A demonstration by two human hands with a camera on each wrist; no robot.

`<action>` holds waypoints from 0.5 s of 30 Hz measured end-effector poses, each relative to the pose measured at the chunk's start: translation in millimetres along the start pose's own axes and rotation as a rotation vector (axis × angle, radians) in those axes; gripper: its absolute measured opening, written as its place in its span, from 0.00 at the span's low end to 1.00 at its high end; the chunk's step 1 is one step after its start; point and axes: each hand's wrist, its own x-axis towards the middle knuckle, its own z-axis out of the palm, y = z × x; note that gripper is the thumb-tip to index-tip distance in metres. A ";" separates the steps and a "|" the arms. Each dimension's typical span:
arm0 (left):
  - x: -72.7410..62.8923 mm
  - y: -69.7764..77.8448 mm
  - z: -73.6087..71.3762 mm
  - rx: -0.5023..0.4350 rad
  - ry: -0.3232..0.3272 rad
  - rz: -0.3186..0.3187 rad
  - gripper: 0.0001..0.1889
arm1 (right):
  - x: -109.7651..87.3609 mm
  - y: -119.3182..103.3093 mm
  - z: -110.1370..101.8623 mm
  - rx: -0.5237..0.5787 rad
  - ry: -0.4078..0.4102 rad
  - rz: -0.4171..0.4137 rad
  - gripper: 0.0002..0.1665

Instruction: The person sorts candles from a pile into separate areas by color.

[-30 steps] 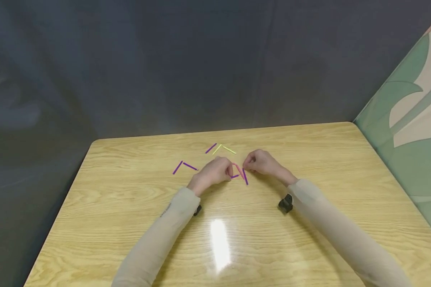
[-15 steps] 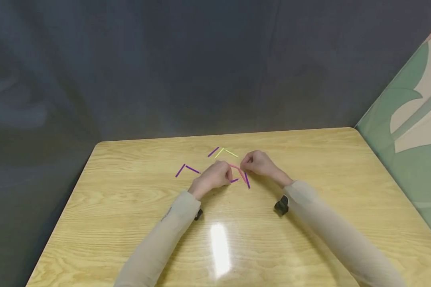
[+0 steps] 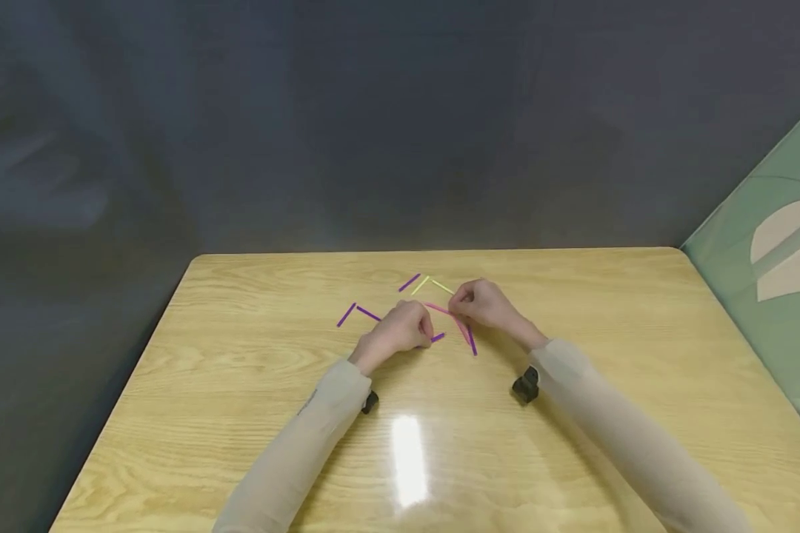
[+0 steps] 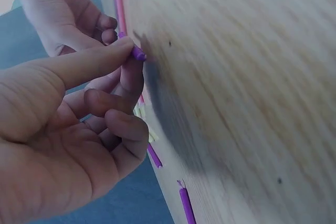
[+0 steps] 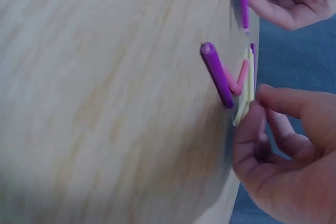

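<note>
Thumb and index finger of my left hand (image 3: 398,327) pinch a short purple stick (image 4: 138,53) low over the wooden table, one end of it poking out past the fingertips. My right hand (image 3: 483,302) has curled fingers, thumb and index tips close together. In the head view they overlap the bend where two pink sticks (image 3: 438,308) meet; in the right wrist view they lie in front of the yellow sticks (image 5: 250,74). I cannot tell whether they pinch anything. Another purple stick (image 3: 472,342) lies beside the lower pink one, just below the right hand.
Two yellow sticks form a peak at the back, a purple stick (image 3: 410,282) to their left. Two more purple sticks (image 3: 347,314) form another peak left of the left hand. A dark curtain (image 3: 400,126) stands behind the table (image 3: 240,414), with a green patterned panel (image 3: 773,259) at right.
My right hand has shifted from the top of the right purple stick toward the pink bend, exposing more of the pink sticks. The left hand keeps its pinch. The head view has turned slightly.
</note>
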 end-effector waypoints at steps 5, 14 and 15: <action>-4.4 0.1 -1.3 -0.053 0.019 -0.010 0.04 | -4.1 3.3 0.1 -0.012 0.057 0.028 0.04; -18.5 -16.2 -21.9 -0.088 0.100 -0.081 0.03 | -2.0 -1.6 -2.0 -0.029 0.063 -0.007 0.05; -18.9 -17.7 -23.7 -0.097 0.103 -0.088 0.02 | -2.2 -1.5 -2.7 -0.032 0.063 -0.003 0.05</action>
